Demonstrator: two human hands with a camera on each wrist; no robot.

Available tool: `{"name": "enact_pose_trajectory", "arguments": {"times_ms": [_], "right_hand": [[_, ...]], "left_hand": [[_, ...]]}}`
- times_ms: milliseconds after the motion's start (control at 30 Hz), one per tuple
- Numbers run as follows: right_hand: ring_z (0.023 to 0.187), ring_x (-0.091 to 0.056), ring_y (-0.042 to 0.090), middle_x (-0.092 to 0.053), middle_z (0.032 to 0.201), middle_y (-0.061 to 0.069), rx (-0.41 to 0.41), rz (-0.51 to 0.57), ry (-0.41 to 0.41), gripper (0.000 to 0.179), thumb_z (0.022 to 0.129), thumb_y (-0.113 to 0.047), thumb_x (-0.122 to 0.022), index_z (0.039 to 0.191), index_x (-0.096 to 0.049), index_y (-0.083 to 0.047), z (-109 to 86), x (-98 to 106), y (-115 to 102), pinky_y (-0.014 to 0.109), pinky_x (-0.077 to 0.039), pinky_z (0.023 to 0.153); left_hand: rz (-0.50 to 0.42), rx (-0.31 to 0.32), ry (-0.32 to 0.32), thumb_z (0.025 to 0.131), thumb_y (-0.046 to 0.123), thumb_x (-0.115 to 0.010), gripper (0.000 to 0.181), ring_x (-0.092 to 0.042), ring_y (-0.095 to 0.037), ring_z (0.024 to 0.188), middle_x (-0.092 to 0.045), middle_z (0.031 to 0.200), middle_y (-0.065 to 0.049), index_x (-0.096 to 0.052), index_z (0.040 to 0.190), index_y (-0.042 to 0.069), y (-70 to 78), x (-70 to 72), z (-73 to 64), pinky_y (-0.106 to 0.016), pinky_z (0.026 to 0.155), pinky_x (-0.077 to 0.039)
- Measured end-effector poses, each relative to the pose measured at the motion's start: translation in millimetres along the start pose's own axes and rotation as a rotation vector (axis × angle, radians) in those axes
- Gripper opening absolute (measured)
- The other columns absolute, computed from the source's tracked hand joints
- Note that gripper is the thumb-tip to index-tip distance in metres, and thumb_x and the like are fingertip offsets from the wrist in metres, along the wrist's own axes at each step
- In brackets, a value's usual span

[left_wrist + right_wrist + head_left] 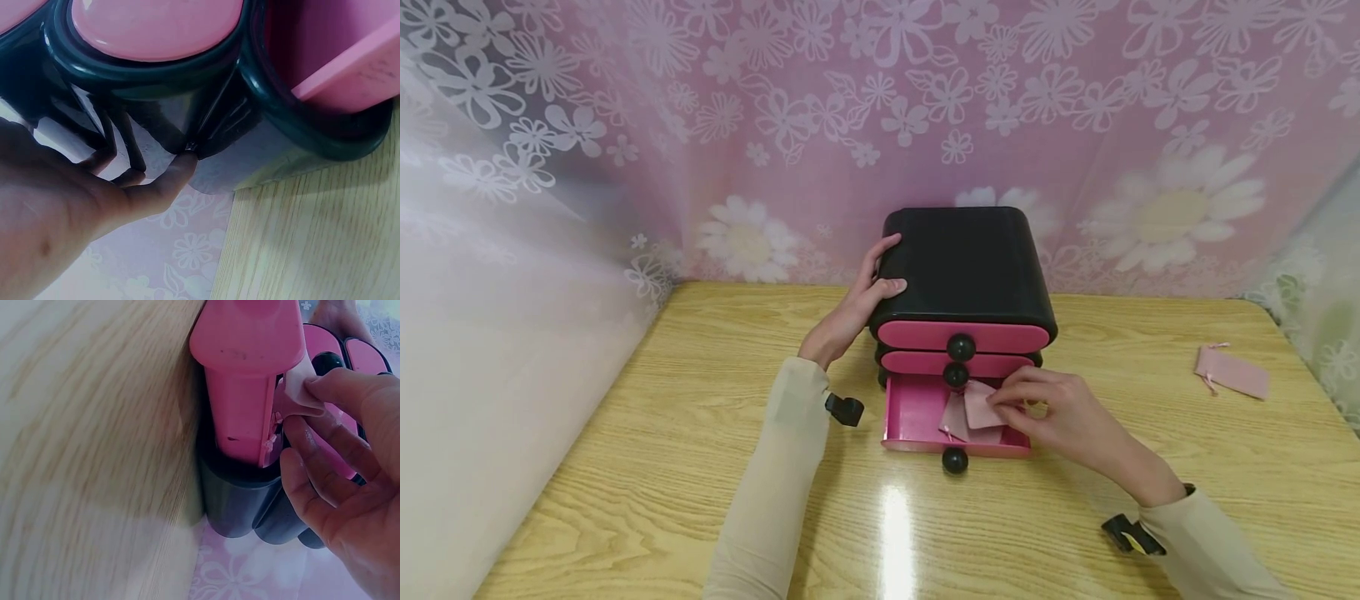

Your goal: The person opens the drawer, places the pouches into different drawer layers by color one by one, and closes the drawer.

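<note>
A small black drawer unit (958, 262) with pink drawer fronts and round black knobs stands against the curtain. Its bottom drawer (912, 408) is pulled out. My left hand (848, 315) rests along the unit's left side, thumb and a finger reaching its top edge; in the left wrist view the fingertips touch the black casing. Over the open drawer my right hand (1063, 414) pinches a pale pink pouch (979, 407) between thumb and fingers. Beneath that one, a second, duller pink pouch (953, 419) lies in the drawer, partly covered.
Another pink drawstring pouch (1238, 374) lies on the wooden table (647, 467) at the right. The two upper drawers (917, 336) are pushed in. Behind the table hangs a flowered pink curtain (835, 192).
</note>
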State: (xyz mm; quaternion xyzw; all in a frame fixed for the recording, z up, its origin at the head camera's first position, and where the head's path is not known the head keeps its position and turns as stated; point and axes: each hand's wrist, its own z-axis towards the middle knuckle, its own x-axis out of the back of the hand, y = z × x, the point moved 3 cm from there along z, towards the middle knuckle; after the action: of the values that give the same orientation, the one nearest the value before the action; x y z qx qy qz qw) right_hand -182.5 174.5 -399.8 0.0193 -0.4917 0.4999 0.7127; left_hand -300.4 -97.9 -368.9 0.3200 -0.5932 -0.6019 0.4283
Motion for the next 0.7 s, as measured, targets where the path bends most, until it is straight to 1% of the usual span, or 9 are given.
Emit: {"name": "enact_pose_trajectory", "arguments": {"times_ms": [133,333,433,700], "right_hand": [[0.075,-0.06,0.003,-0.071,0.089,-0.007,0.006,-0.006,-0.005,0.031,0.071,0.005,-0.087,0.092,-0.081,-0.016,0.9,-2.0,-0.3,0.015,-0.05,0.063],[0.074,-0.061,0.005,-0.07,0.089,-0.006,0.034,-0.066,-0.004,0.029,0.07,0.004,-0.088,0.091,-0.081,-0.015,0.5,-6.0,-1.7,0.015,-0.051,0.065],[0.075,-0.063,0.006,-0.07,0.09,-0.005,0.05,-0.088,0.0,0.028,0.069,0.003,-0.088,0.09,-0.081,-0.014,0.6,-8.7,-2.3,0.015,-0.052,0.067],[0.077,-0.066,0.008,-0.072,0.091,-0.004,0.084,-0.105,0.005,0.026,0.069,0.001,-0.089,0.089,-0.081,-0.014,2.3,-14.2,-3.3,0.013,-0.052,0.069]], "left_hand": [[-0.003,-0.003,0.002,0.096,0.039,-0.052,0.067,-0.031,-0.022,0.152,-0.013,0.169,0.01,-0.023,0.154,0.054,0.3,0.1,-0.1,-0.053,0.122,-0.032],[0.003,0.001,0.003,0.096,0.038,-0.052,0.067,-0.031,-0.023,0.152,-0.013,0.169,0.009,-0.023,0.155,0.052,0.3,-0.3,0.0,-0.053,0.122,-0.032],[0.002,0.006,0.008,0.096,0.039,-0.052,0.067,-0.033,-0.023,0.151,-0.014,0.168,0.009,-0.024,0.154,0.053,-0.1,-0.1,0.0,-0.052,0.121,-0.033],[-0.004,0.006,0.01,0.096,0.038,-0.052,0.066,-0.034,-0.024,0.15,-0.015,0.168,0.009,-0.024,0.154,0.053,0.1,-0.4,0.1,-0.052,0.12,-0.035]]}}
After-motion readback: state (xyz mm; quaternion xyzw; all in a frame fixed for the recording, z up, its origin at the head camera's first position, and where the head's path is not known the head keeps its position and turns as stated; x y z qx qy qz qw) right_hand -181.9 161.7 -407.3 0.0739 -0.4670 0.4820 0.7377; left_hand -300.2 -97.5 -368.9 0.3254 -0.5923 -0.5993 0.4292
